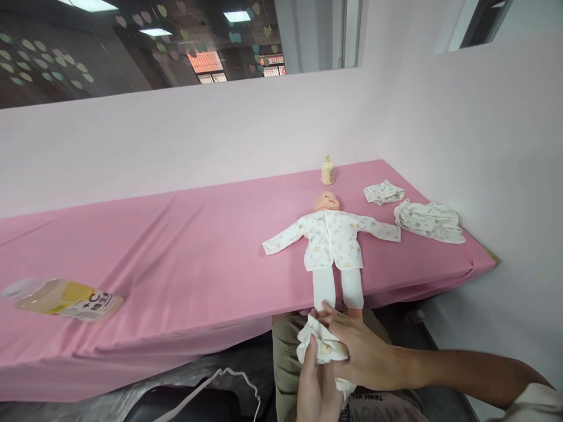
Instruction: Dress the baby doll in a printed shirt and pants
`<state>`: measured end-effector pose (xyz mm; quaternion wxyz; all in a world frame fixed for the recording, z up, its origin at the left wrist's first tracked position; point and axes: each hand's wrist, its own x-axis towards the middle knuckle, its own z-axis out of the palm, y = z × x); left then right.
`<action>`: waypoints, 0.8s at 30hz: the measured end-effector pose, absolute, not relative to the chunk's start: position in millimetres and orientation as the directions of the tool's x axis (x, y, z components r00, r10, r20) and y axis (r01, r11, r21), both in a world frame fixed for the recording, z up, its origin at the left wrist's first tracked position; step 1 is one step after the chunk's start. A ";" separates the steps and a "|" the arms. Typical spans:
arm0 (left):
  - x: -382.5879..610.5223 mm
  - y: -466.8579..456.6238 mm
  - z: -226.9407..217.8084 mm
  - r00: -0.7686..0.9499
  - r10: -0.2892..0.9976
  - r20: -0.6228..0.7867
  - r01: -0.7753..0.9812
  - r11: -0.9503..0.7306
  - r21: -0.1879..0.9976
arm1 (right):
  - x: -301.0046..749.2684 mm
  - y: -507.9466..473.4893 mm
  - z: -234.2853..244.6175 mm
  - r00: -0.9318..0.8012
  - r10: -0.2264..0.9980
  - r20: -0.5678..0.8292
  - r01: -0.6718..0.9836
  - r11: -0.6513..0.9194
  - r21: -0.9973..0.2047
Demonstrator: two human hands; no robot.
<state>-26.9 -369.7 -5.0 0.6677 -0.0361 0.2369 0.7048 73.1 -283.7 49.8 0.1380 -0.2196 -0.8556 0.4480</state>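
A baby doll (pixel 326 202) lies on its back on the pink-covered table, arms spread and legs towards me. It wears a white printed jacket (pixel 332 237) and white trousers (pixel 324 287). Just below its feet, above my lap, both hands are on a small bunched white printed baby garment (pixel 323 343). My left hand (pixel 317 384) grips it from below, thumb on top. My right hand (pixel 363 349) holds its right side, fingers reaching over its upper edge towards the doll's foot. The folds hide the garment's exact kind.
The pink sheet (pixel 197 252) covers the long table. A pump bottle (pixel 328 171) stands beyond the doll's head. Folded printed cloths (pixel 428 221) lie at the right. A large bottle with a yellow label (pixel 73 299) lies at the left. A pale cord (pixel 220 375) hangs below the edge.
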 end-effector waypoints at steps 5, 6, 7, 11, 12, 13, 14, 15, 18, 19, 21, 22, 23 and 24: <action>-24.3 -369.6 10.6 -0.095 0.906 -0.412 -0.937 0.057 0.344 | 75.7 -281.9 48.2 -0.803 0.593 0.058 0.315 0.505 -0.804; -22.8 -369.8 12.7 -0.105 0.898 -0.426 -0.928 0.066 0.367 | 76.5 -282.1 48.3 -0.789 0.610 0.075 0.322 0.515 -0.795; -21.0 -370.4 14.1 -0.118 0.889 -0.443 -0.918 0.073 0.391 | 77.5 -282.6 48.2 -0.779 0.619 0.098 0.323 0.530 -0.784; -12.8 -375.0 14.3 -0.191 0.825 -0.532 -0.873 0.105 0.476 | 82.4 -286.4 45.9 -0.790 0.598 0.134 0.348 0.618 -0.705; -11.4 -376.2 13.4 -0.205 0.806 -0.556 -0.865 0.117 0.488 | 83.3 -287.5 45.0 -0.798 0.592 0.114 0.372 0.633 -0.678; -10.3 -377.2 12.5 -0.215 0.789 -0.576 -0.858 0.129 0.497 | 83.8 -288.4 44.1 -0.807 0.585 0.087 0.395 0.644 -0.655; -9.5 -377.7 11.6 -0.224 0.775 -0.591 -0.853 0.138 0.504 | 83.8 -289.3 43.1 -0.812 0.580 0.062 0.415 0.649 -0.637; -8.9 -377.8 10.5 -0.234 0.766 -0.599 -0.849 0.139 0.510 | 83.3 -290.1 41.8 -0.815 0.578 0.044 0.430 0.653 -0.624; -6.5 -374.9 5.7 -0.281 0.748 -0.602 -0.843 0.107 0.527 | 80.1 -291.5 36.0 -0.804 0.594 0.025 0.470 0.661 -0.586; -5.4 -373.0 3.0 -0.299 0.743 -0.598 -0.839 0.094 0.536 | 79.0 -291.5 33.6 -0.798 0.602 0.018 0.487 0.663 -0.568; -3.0 -368.7 -3.9 -0.329 0.727 -0.603 -0.822 0.094 0.561 | 77.6 -290.4 29.3 -0.788 0.615 -0.007 0.521 0.661 -0.540; -2.0 -366.6 -7.7 -0.345 0.714 -0.610 -0.811 0.101 0.577 | 77.2 -289.2 28.1 -0.786 0.618 -0.019 0.528 0.655 -0.540; -1.2 -364.6 -11.2 -0.365 0.702 -0.611 -0.798 0.102 0.594 | 77.0 -287.6 27.8 -0.788 0.615 -0.027 0.523 0.646 -0.556; -0.7 -362.8 -14.0 -0.390 0.692 -0.607 -0.786 0.093 0.611 | 76.7 -285.8 28.4 -0.793 0.608 -0.027 0.505 0.632 -0.588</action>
